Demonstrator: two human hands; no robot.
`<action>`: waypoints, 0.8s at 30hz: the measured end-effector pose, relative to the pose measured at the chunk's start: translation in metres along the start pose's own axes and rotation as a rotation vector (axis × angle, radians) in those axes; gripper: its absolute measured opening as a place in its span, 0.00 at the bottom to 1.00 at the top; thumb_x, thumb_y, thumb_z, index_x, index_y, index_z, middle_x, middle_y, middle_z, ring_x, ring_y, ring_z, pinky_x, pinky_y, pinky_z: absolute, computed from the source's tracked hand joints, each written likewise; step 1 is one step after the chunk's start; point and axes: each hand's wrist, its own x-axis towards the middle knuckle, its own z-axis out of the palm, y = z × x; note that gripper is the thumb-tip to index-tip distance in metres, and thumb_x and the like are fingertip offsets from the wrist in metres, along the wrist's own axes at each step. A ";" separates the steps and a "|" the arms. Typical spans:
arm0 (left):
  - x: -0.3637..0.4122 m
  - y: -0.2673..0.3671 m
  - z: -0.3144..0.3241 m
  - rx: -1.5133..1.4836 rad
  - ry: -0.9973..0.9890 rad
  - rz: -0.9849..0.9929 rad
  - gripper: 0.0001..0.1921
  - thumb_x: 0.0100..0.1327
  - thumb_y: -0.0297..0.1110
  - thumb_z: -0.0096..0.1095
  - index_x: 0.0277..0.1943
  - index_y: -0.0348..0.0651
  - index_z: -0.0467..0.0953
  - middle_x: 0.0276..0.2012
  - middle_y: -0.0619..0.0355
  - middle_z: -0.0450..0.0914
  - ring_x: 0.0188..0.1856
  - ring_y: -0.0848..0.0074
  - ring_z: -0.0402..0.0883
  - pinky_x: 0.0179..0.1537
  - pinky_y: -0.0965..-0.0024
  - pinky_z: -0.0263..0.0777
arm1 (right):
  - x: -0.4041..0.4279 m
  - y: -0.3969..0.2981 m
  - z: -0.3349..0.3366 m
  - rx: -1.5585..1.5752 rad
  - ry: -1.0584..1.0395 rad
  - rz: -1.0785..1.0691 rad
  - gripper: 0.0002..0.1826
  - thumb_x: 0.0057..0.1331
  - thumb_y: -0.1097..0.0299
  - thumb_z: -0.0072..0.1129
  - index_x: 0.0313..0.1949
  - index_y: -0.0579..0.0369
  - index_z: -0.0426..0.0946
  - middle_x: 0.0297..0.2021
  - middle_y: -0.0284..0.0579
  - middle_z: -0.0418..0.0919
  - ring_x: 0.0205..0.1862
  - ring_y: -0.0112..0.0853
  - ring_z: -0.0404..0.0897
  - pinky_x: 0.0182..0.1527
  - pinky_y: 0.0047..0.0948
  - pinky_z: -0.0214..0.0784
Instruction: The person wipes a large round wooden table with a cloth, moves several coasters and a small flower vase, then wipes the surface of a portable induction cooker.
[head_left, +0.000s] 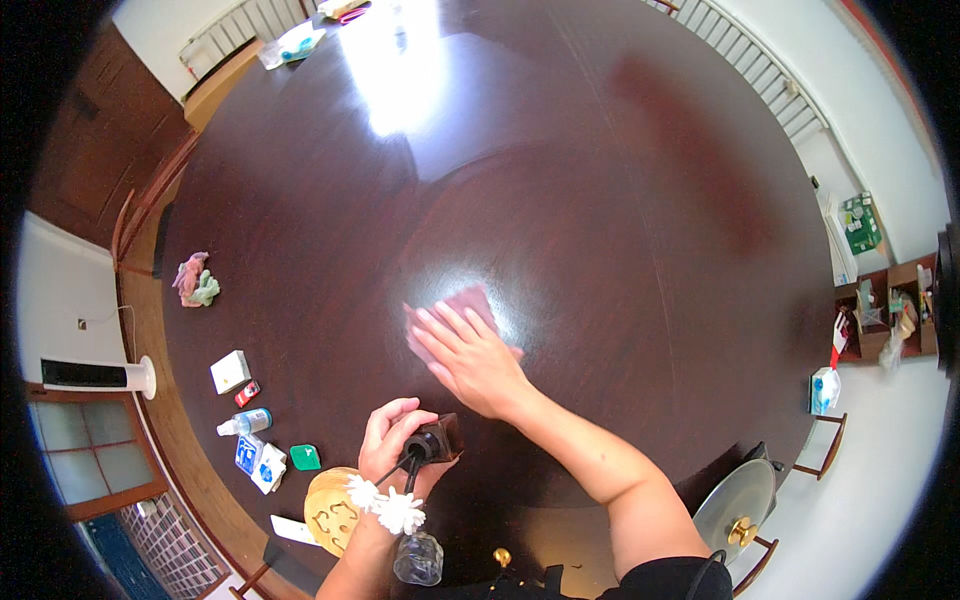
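My right hand (472, 367) lies flat with its fingers spread over a mauve cloth (480, 300), pressing it against the dark wooden table (555, 240). My left hand (394, 442) grips a dark, square glass diffuser bottle (448, 437) with a black collar. Dark sticks rise from its neck, tipped with white artificial flowers (400, 513) that hang over my left wrist. A clear glass jar (418, 559) is just below the flowers. Beside my left forearm is a round wooden piece (330, 510) with a carved pattern, partly hidden by the arm.
Along the left stand a white box (230, 372), a spray bottle (245, 422), tissue packs (268, 469), a green case (305, 457) and crumpled pink and green cloths (196, 281). A glass-lidded pan (735, 502) is at lower right. A tissue box (824, 390) stands by the right edge.
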 end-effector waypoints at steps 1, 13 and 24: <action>0.001 0.004 0.002 0.005 -0.012 0.006 0.30 0.38 0.23 0.83 0.49 0.41 0.80 0.55 0.49 0.76 0.57 0.60 0.78 0.59 0.62 0.73 | -0.021 -0.001 -0.006 -0.010 -0.019 0.042 0.30 0.73 0.57 0.52 0.71 0.52 0.65 0.74 0.46 0.62 0.77 0.43 0.57 0.75 0.49 0.49; 0.004 0.007 0.012 0.013 -0.064 0.074 0.30 0.38 0.23 0.84 0.49 0.43 0.80 0.54 0.50 0.77 0.56 0.58 0.78 0.58 0.61 0.74 | -0.078 0.185 -0.063 -0.379 0.242 0.803 0.32 0.77 0.55 0.40 0.76 0.54 0.55 0.78 0.51 0.52 0.79 0.45 0.50 0.78 0.49 0.44; 0.044 -0.001 0.017 0.022 0.007 0.117 0.31 0.41 0.25 0.82 0.53 0.43 0.79 0.56 0.46 0.78 0.57 0.55 0.79 0.59 0.59 0.73 | -0.004 0.069 -0.007 -0.111 0.016 0.015 0.27 0.75 0.56 0.47 0.71 0.46 0.66 0.75 0.46 0.60 0.78 0.42 0.56 0.77 0.50 0.46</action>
